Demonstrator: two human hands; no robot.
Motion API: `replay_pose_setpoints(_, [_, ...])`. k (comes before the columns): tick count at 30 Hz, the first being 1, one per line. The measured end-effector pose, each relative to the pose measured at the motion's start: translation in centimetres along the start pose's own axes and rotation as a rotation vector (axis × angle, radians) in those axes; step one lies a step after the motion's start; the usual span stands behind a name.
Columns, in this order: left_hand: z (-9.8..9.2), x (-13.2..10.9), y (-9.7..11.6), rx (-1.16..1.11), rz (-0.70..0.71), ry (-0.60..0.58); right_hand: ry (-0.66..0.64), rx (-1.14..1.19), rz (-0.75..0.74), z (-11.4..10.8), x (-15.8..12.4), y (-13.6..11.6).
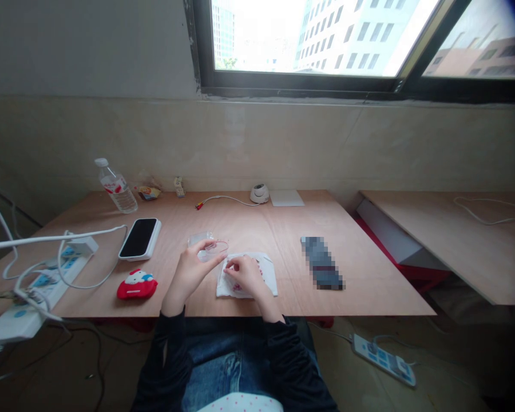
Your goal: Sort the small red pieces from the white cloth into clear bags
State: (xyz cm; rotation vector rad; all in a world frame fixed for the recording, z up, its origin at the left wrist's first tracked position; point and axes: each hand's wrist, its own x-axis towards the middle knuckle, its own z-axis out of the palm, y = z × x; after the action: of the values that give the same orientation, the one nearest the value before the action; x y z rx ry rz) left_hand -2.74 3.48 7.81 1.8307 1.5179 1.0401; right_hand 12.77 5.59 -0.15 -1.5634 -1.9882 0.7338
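My left hand is closed in a pinch on a thin reddish cord, which curves out between thumb and fingers. Just right of it, my right hand has its fingertips pressed together; what they grip is too small to make out. Beneath the right hand lies a white cloth or tissue. Small red pieces are scattered on it, partly covered by the hand. Behind my left hand sits a clear plastic box or bag, partly hidden by the fingers.
On the wooden table's left are a red character pouch, a white-cased phone, a power strip with cables and a water bottle. A dome camera stands at the back. A pixelated dark object lies right.
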Motion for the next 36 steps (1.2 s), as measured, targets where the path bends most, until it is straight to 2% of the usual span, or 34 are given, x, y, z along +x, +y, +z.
replay_pose_setpoints(6, [0.1, -0.1, -0.7, -0.025, 0.018, -0.030, 0.408, 0.339, 0.033, -1.6, -0.1, -0.5])
replay_pose_setpoints(8, [0.3, -0.1, -0.8, -0.043, 0.004, -0.038, 0.465, 0.439, 0.002, -2.3, -0.6, -1.4])
replay_pose_setpoints(13, [0.7, -0.1, -0.8, -0.089, 0.003, -0.085, 0.383, 0.486, -0.059, -2.5, -1.2, -3.0])
replay_pose_setpoints(16, [0.6, -0.1, -0.9, -0.083, -0.002, -0.064, 0.460, 0.446, -0.022, -1.8, -0.6, -2.3])
replay_pose_setpoints(18, [0.5, -0.1, -1.1, -0.080, -0.008, -0.045, 0.482, 0.329, 0.040, -1.2, -0.2, -1.3])
replay_pose_setpoints(22, [0.3, -0.1, -1.2, -0.091, -0.005, -0.041, 0.332, 0.020, 0.115, 0.0, 0.3, 0.4])
replay_pose_setpoints(26, [0.4, -0.1, -1.1, -0.108, -0.006, -0.054, 0.232, -0.139, 0.112, 1.3, 0.2, 0.3])
replay_pose_setpoints(30, [0.3, -0.2, -1.3, -0.136, -0.036, -0.056, 0.181, -0.210, 0.128, 2.1, 0.1, -0.2])
replay_pose_setpoints(36, [0.2, -0.3, -1.0, -0.176, -0.031, -0.088, 0.196, -0.203, 0.124, 2.5, 0.2, -0.2])
